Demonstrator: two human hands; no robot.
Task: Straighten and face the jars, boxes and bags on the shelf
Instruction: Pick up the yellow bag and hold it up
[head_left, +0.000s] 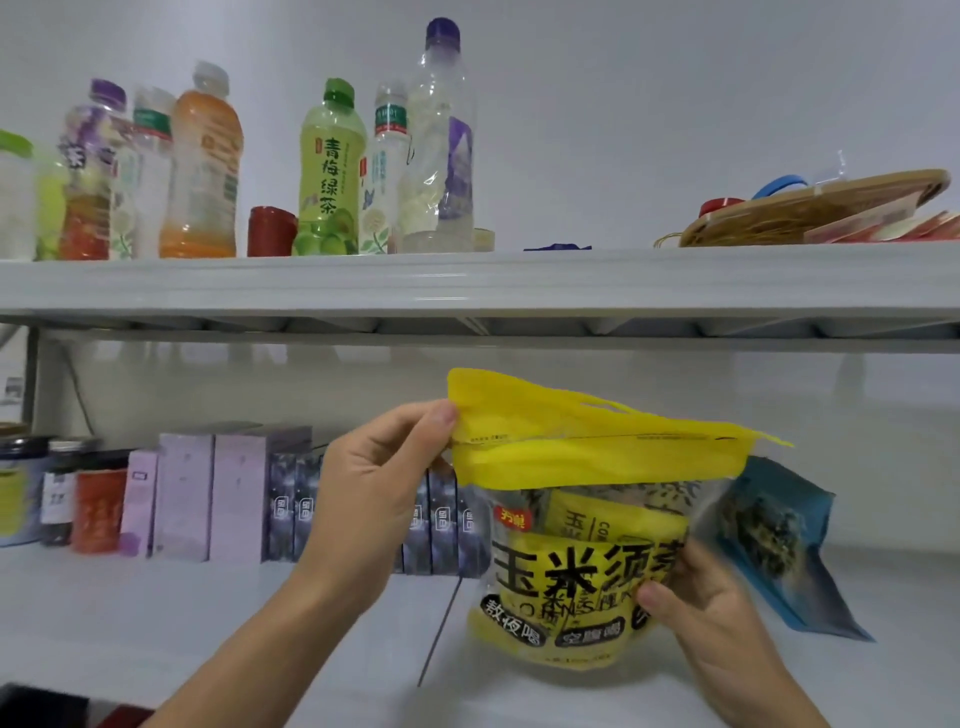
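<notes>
Left hand (371, 499) pinches the yellow tea bag's (582, 519) top corner; right hand (701, 608) grips its side. Yellow sachets show inside it.

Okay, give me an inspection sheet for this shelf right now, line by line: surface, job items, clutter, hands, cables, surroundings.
Surface: white lower shelf, seam down its middle.
Job's things: yellow bag held upright, print facing camera; blue bag leaning behind it; purple boxes and dark boxes in a row; jars at far left.
Clutter: bottles and wooden board on upper shelf.
Hands: left hand pinches the bag's top corner; right hand grips its lower right side.
Cables: nothing seen.
Surroundings: white wall.
</notes>
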